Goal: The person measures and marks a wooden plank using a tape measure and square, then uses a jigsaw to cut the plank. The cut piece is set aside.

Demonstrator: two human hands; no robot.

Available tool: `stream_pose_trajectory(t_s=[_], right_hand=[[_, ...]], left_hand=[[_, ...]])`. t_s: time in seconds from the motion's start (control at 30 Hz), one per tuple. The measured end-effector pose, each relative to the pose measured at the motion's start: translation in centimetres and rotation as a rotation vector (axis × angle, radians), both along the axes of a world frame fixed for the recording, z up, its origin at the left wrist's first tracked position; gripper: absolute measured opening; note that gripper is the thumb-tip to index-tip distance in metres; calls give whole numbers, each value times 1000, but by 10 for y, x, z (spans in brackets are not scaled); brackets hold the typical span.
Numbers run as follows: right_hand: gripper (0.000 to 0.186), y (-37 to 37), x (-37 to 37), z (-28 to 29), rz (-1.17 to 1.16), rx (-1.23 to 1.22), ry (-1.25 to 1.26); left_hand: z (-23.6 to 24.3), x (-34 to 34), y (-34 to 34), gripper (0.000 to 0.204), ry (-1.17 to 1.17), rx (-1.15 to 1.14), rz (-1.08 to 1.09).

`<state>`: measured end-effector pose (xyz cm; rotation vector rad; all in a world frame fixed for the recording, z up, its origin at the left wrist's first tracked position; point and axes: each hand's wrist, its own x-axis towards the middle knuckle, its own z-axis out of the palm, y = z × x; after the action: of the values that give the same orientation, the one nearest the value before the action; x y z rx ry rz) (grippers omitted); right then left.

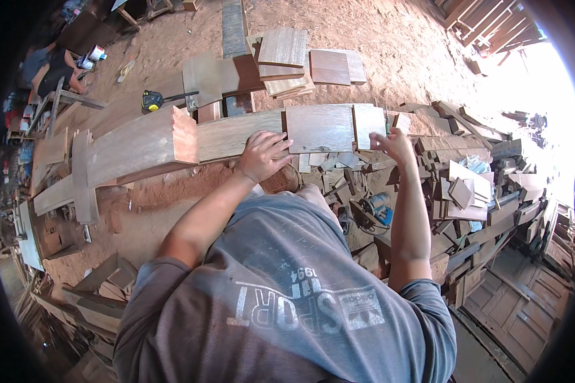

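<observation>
A wide wooden board [319,127] lies across a long plank [239,135] in front of me. My left hand [265,155] is open, its stretched fingers resting on the plank and against the board's lower left edge. Beside the wide board, on its right, sits a narrower pale board [369,126]. My right hand [396,147] is at that piece's right edge, thumb on its face. A slim green pencil-like tool [388,127] stands up from the right hand's closed fingers; its lower part is hidden.
A thick timber block [140,143] rests on the plank to the left. Beyond are stacked boards [281,51] and a yellow-black tape measure [152,101]. A blue power tool [378,212] and scrap wood [466,191] lie at right. Another person [61,70] sits far left.
</observation>
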<state>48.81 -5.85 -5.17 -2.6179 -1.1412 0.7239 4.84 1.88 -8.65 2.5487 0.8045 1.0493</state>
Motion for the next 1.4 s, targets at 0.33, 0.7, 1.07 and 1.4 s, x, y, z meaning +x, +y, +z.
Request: stream_pose_trajectory(t_s=[0.33,0.7,1.07,1.4], right_hand=[[39,-30,-42,37,-413,551,720],[35,-8,-212,57,269,728,-162],[139,35,-170,73,946,255,-169],[143,78,-168,62,1135,162,-48]], left_hand=[[9,-2,-1,39,0,-91,-13],[-1,-5,1,45,-102,-88,-25],[-1,-9,-1,45,-121,-94,-1],[-7,-11,0,37,-181,-53,-26]])
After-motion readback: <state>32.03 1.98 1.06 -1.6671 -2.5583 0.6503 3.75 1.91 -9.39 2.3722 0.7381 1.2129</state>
